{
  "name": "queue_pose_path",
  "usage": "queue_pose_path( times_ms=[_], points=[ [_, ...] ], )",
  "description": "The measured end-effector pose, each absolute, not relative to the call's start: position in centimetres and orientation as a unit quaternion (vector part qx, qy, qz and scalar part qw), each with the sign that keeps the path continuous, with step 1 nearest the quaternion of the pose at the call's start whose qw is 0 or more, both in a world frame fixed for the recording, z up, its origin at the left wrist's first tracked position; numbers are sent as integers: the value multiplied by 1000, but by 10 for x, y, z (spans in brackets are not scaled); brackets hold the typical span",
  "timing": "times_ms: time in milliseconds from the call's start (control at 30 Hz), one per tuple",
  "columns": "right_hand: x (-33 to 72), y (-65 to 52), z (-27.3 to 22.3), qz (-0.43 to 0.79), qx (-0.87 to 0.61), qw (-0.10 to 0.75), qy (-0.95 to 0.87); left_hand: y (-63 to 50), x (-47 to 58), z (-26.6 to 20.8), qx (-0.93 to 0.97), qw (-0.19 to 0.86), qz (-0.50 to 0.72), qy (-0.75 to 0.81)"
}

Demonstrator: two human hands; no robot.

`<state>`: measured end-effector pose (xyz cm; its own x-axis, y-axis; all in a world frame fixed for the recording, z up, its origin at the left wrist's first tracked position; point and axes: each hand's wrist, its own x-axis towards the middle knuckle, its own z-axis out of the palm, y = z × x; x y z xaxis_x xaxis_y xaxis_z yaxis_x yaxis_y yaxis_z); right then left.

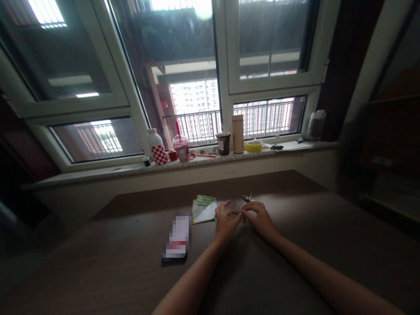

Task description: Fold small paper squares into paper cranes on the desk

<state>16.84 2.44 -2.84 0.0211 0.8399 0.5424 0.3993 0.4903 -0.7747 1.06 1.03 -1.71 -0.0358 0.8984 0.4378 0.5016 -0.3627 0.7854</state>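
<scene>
My left hand [225, 222] and my right hand [261, 218] meet over the brown table [144, 232]. Both pinch a small, thin, yellowish piece [242, 215] between thumb and forefinger; it is too small and dim to name. Just beyond the right fingers lies a small dark object with a pointed tip [246, 198], partly hidden by that hand. Green-and-white printed packets [201, 209] overlap to the left of my left hand, a white sheet on top of them. Nearer to me on the left is a flat rectangular thing with a dark edge [166, 259], its face pixelated.
Along the stone windowsill [131, 168] stand a red-and-white checked bottle [158, 148], a pink drink cup [182, 148], a brown cup [223, 144], a tan cylinder [237, 133], yellow tape [253, 146], scissors [277, 147] and a clear jar [316, 126]. Windows rise behind.
</scene>
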Motion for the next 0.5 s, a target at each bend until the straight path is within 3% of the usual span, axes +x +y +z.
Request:
queue_pose_path(
  times_ms=[500],
  points=[
    [167, 32, -39, 231, -466, 512, -683, 21, 6, -25, 648, 265, 499, 511]
  ],
)
